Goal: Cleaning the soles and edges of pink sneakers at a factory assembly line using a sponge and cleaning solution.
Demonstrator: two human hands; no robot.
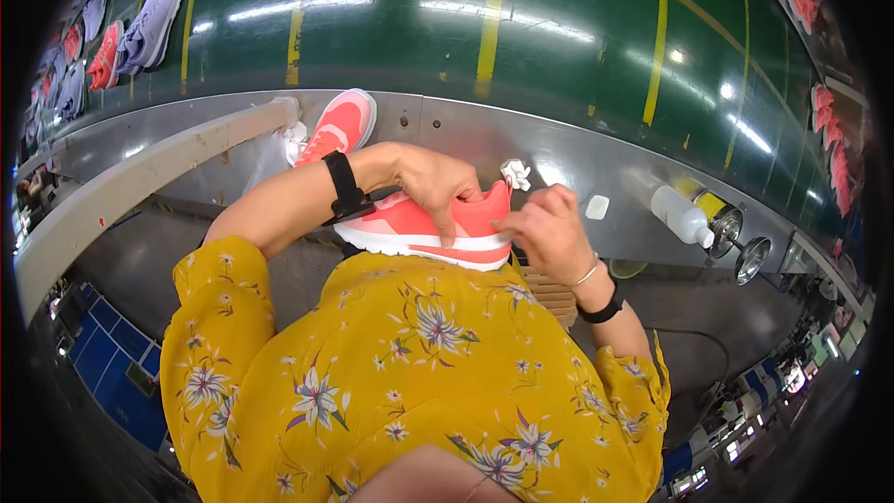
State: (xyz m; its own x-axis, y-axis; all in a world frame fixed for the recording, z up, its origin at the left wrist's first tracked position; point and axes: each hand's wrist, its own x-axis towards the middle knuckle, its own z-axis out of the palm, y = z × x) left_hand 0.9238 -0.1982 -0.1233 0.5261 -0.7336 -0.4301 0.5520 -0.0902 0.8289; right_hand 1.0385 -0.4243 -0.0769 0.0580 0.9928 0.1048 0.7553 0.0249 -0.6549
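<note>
Close in front of me is a coral-pink sneaker (400,224) with a white sole, its heel toward the right. My left hand (438,188) grips it from above, the thumb on its outer side and the fingers reaching into the opening. At the heel, my right hand (551,233) has its fingertips pinched together against the edge just above the sole. Whether anything small sits in that pinch is hidden. Another coral sneaker (341,125) lies on the metal ledge, beyond my left forearm.
A green conveyor belt (400,42) with yellow lines runs beyond the metal ledge (484,135), carrying lilac shoes (151,26) and coral ones. On the ledge are crumpled white paper (515,174), a white bottle (680,216) and a metal can (722,219). A pale rail (140,177) crosses at left.
</note>
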